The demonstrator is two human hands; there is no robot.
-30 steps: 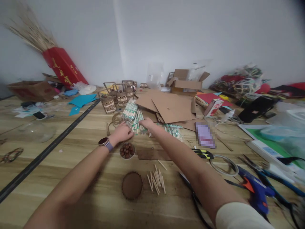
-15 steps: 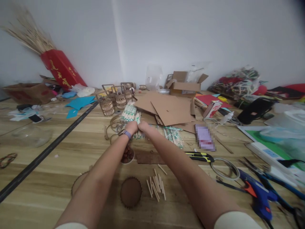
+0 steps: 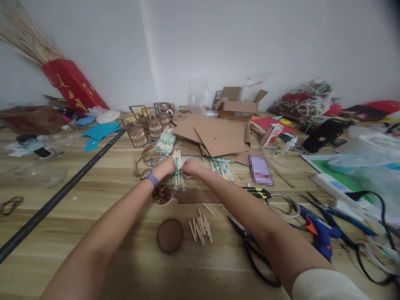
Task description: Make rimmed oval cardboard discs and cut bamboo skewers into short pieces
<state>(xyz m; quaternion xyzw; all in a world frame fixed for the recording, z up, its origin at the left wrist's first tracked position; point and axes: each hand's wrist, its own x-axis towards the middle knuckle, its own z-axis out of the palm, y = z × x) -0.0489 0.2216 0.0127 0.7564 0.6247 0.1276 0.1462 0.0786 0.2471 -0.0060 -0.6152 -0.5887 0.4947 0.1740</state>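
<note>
A bundle of wrapped chopsticks (image 3: pixel 178 180) in clear plastic with green print stands between my hands. My left hand (image 3: pixel 167 166) is closed on its left side, and my right hand (image 3: pixel 191 167) pinches it from the right; some fingertips are hidden. More wrapped chopsticks lie behind as a pile (image 3: pixel 165 141) and to the right as a second pile (image 3: pixel 222 168). Below my left wrist sits a bowl of brown beads or nuts (image 3: pixel 162 194). Nearer to me are a round brown base with a notched rim (image 3: pixel 170 236) and several short cut sticks (image 3: pixel 201 227).
Small stick-sided baskets (image 3: pixel 136 136) stand at the back left beside cardboard sheets (image 3: pixel 220 137). On the right are scissors (image 3: pixel 246 239) under my forearm, a utility knife (image 3: pixel 258 192), a tape roll (image 3: pixel 284 205), a blue glue gun (image 3: pixel 318 233) and pliers (image 3: pixel 331 214).
My hands have moved slightly apart, showing the chopstick bundle between them. My left forearm has shifted left, uncovering the bowl. The scissors have come into view as the camera shifted.
</note>
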